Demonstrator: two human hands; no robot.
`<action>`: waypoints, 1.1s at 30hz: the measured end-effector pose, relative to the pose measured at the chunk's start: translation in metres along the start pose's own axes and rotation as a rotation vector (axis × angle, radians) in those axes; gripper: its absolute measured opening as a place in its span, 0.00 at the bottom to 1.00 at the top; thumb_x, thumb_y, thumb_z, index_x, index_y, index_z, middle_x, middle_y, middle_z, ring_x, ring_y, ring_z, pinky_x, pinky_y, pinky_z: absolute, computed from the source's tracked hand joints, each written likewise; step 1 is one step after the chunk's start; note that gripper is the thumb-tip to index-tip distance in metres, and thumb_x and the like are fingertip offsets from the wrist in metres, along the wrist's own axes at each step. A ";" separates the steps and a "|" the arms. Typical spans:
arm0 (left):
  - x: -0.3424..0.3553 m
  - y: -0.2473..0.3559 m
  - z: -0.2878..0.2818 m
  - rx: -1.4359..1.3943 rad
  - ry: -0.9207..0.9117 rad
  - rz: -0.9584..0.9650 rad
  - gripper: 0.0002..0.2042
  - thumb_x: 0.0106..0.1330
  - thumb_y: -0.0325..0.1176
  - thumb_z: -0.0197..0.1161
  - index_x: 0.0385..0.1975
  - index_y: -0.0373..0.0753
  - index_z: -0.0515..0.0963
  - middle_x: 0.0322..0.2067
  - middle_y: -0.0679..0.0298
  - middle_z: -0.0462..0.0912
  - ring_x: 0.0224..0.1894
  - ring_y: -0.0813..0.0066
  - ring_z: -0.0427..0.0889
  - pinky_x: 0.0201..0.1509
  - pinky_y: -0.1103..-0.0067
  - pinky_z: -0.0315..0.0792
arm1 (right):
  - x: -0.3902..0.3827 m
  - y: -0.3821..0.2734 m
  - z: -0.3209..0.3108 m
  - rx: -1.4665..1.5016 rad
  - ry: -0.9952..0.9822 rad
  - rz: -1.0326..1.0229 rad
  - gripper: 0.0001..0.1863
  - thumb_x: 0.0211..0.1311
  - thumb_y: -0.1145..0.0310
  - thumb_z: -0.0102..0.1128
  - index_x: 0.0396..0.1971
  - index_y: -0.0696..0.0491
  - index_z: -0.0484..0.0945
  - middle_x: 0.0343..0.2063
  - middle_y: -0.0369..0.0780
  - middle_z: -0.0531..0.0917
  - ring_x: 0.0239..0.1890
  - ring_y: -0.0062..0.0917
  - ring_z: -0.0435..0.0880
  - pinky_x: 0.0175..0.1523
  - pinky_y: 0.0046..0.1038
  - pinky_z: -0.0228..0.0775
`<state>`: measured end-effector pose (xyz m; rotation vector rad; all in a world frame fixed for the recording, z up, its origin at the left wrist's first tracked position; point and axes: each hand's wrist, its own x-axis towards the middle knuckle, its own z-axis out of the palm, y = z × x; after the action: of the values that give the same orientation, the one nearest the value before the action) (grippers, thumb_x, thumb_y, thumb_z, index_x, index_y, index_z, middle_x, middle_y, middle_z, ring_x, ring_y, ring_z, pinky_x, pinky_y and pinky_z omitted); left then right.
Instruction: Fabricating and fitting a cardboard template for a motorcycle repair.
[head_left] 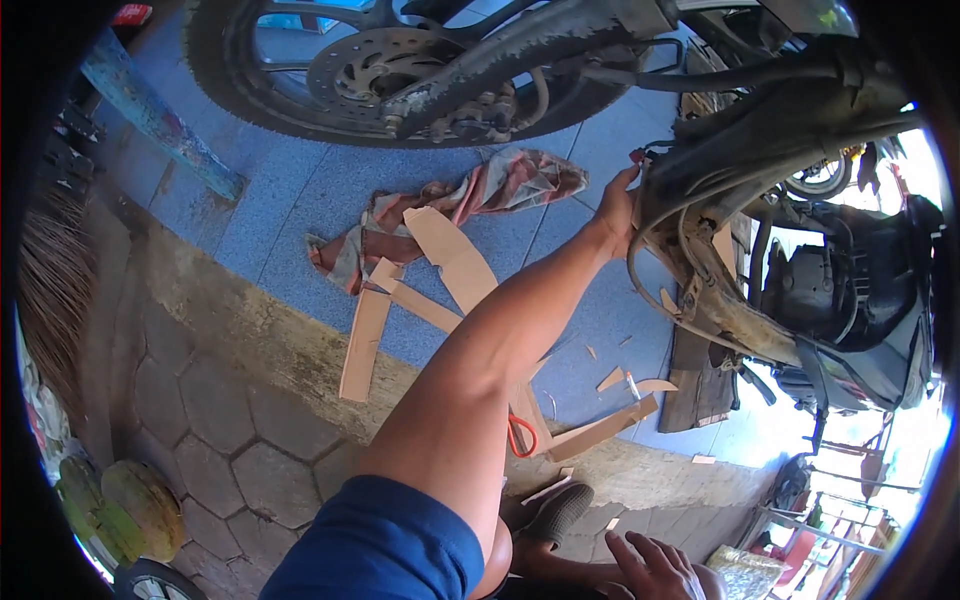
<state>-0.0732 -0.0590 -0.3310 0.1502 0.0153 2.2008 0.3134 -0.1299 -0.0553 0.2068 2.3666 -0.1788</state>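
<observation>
My left arm, in a blue sleeve, stretches up and right to a partly stripped motorcycle [690, 190]. My left hand [615, 212] is at the edge of its worn dark front body panel, beside hanging cables. The thumb side shows next to a small red piece [637, 156]; the other fingers curl out of sight behind the panel. My right hand [655, 568] rests on my bent knee at the lower right, its fingers apart and holding nothing. Above the left hand are the front wheel [290, 125], its brake disc [362, 78] and a scuffed fork leg [540, 62].
A crumpled striped cloth [470, 195] and cut cardboard strips [365, 345] lie on blue tiles. Orange-handled scissors [522, 436] are by my forearm, near more cardboard scraps [605, 428]. A wooden block [697, 385] sits under the motorcycle. Green coconuts [140, 505] stand at lower left.
</observation>
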 end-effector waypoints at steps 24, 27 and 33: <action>-0.011 0.000 0.011 -0.041 0.039 0.076 0.33 0.66 0.60 0.42 0.53 0.35 0.75 0.47 0.55 0.83 0.47 0.64 0.83 0.56 0.70 0.75 | 0.367 -0.081 0.131 0.323 0.813 -0.280 0.34 0.58 0.59 0.66 0.61 0.56 0.66 0.54 0.52 0.73 0.59 0.43 0.71 0.61 0.40 0.62; -0.006 -0.003 0.022 -0.078 -0.002 0.026 0.33 0.66 0.60 0.42 0.55 0.35 0.74 0.49 0.54 0.82 0.49 0.62 0.82 0.59 0.68 0.73 | 0.347 -0.040 0.130 0.469 0.782 -0.355 0.31 0.58 0.61 0.65 0.61 0.55 0.67 0.46 0.52 0.79 0.52 0.45 0.77 0.54 0.42 0.68; -0.011 0.008 0.012 -0.074 0.081 -0.016 0.32 0.69 0.59 0.38 0.55 0.38 0.75 0.47 0.53 0.83 0.48 0.62 0.82 0.57 0.68 0.73 | 0.219 -0.005 0.083 0.594 0.276 0.173 0.24 0.61 0.68 0.60 0.58 0.51 0.71 0.26 0.44 0.83 0.29 0.38 0.85 0.35 0.40 0.73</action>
<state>-0.0719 -0.0730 -0.3200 0.0198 -0.0203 2.1872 0.2124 -0.1295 -0.2668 0.7573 2.4873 -0.8142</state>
